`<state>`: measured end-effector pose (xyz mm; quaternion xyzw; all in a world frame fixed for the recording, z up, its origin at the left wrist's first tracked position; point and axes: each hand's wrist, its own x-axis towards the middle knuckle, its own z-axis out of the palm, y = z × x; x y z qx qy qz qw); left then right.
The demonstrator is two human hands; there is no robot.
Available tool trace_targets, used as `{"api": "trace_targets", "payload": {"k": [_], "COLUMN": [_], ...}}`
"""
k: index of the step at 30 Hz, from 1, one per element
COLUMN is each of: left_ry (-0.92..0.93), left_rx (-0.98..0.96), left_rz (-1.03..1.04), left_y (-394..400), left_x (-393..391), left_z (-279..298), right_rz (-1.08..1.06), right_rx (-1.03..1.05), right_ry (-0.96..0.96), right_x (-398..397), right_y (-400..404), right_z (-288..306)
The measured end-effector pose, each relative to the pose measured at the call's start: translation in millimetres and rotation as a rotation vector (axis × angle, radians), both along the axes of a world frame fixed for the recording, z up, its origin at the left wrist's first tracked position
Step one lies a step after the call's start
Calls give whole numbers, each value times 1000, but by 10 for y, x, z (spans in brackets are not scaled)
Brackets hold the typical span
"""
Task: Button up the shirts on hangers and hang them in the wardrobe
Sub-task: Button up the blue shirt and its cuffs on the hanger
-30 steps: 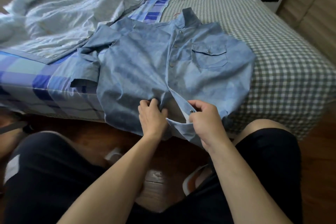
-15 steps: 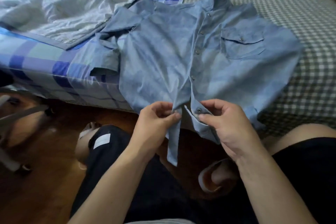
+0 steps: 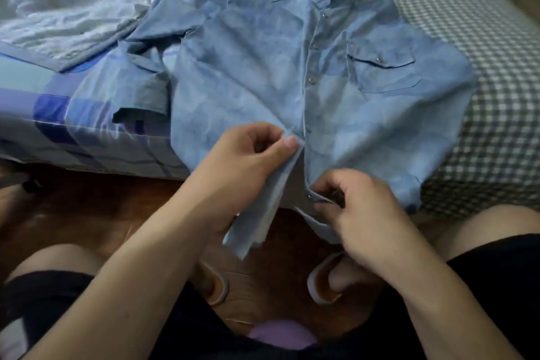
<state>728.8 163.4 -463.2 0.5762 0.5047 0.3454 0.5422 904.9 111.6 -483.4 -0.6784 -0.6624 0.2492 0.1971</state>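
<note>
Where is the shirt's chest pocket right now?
In the head view, the chest pocket sits upper right of centre on the blue shirt, right of the button placket and beyond the right hand.

My left hand [image 3: 242, 166] and right hand [image 3: 362, 213] work at the near edge of the bed [image 3: 482, 23], each pinching one side of the shirt [image 3: 248, 67] front. The gap between them is narrow and partly filled by the hanging placket strip. To the left, a rumpled quilt [image 3: 73, 0] and the folded sleeve block low passage. To the right, the checked sheet lies flat and open. Near side, my knees and slippers [image 3: 321, 286] bound the floor [image 3: 73, 207] space below both wrists.
</note>
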Motion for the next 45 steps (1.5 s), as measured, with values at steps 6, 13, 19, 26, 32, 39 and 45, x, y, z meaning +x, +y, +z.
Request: {"api": "trace_targets", "payload": {"k": [6,13,19,26,32,39,45], "left_ry": [12,-275,-351,-431,-397,-278,-330], "left_rx": [4,-47,-44,-141,-154,-93,-217], "left_rz": [-233,-97,-59,-29,-36,13,-72], "left_y": [182,-31,-113,-136,-136,-151,-73], "left_x": [161,141,156,8,14,21,-1], "left_z": [-107,-329,-386,-447,-462,-488,-584], "right_rz": [-415,-441,-567,-519,-506,-390,-287], "right_rx": [107,51,249,281,401,469,518], "right_ry": [42,604,808,492,329,241,171], "right_x": [312,-38,-238,-400,-465,-481,-434], "right_y": [-52,-169,-110,-109,-101,-132,-155], "right_z": [278,277,274,114,107,10,-146]}}
